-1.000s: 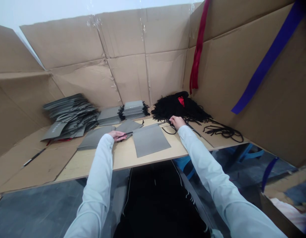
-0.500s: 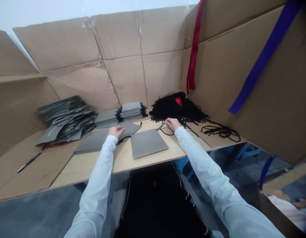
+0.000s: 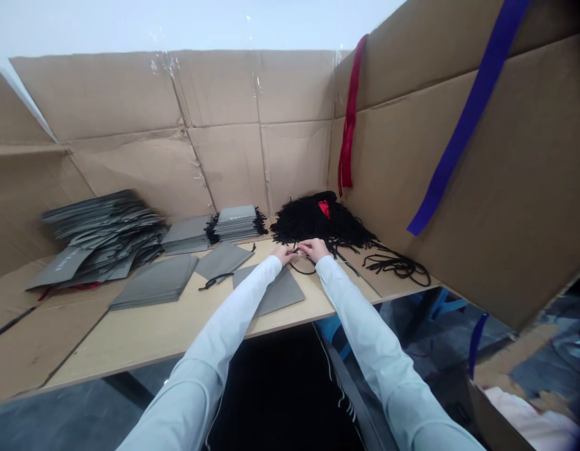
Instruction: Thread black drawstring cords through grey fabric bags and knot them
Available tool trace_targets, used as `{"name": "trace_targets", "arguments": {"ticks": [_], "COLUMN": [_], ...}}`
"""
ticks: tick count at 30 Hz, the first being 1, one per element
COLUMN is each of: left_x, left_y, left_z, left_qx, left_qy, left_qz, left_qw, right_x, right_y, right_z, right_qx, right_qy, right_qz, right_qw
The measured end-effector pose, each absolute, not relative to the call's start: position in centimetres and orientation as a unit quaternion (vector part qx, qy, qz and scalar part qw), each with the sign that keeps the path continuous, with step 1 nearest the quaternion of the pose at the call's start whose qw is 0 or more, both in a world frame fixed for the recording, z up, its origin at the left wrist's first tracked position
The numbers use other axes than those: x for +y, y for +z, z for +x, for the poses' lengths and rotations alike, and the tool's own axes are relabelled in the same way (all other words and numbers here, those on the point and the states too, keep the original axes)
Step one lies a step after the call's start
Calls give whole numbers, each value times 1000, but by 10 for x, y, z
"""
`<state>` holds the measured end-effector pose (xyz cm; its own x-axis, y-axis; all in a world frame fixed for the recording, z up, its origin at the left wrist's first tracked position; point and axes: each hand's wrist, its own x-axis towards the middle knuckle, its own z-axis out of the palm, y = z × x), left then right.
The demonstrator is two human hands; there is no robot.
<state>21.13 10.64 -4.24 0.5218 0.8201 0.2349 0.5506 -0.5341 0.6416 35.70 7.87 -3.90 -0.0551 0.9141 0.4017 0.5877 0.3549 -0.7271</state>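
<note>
My left hand [image 3: 284,254] and my right hand [image 3: 314,248] meet at the upper right corner of a grey flat pouch [image 3: 283,293], their fingers pinched on a black cord [image 3: 302,270] that loops down beside it. My left forearm hides part of this pouch. To its left lies another grey pouch [image 3: 223,259] with black cord at its corners. Just behind my hands is a heap of black cords [image 3: 313,219] with a red piece in it.
Grey stacks stand left: a large messy pile [image 3: 106,235], a flat stack [image 3: 153,282], a smaller one [image 3: 186,235] and a corded stack [image 3: 236,222]. Loose cords [image 3: 398,263] lie right. Cardboard walls [image 3: 224,88] surround the table; red and blue ribbons hang right.
My left hand has moved right, from the neighbouring pouch to the cord beside my right hand, and its fingers have closed. The camera view has shifted.
</note>
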Motion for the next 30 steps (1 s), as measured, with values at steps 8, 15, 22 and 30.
{"name": "trace_targets", "arguments": {"ticks": [8,15,22,30], "left_x": [98,77,68,43], "left_y": [-18,10,39,55], "left_z": [184,150,126,133], "left_qx": [422,457,557,499], "left_qy": [230,204,290,359], "left_qz": [846,818,709,674], "left_qw": [232,284,320,410], "right_x": [84,88,84,81], "right_y": [-38,-26,29,107], "right_z": [354,339,312,285], "right_qx": [-675,-705,-773,-874], "right_qy": [248,267,150,-61], "right_qz": [-514,-454,-426,-413], "right_qw": [467,476,444,248]}}
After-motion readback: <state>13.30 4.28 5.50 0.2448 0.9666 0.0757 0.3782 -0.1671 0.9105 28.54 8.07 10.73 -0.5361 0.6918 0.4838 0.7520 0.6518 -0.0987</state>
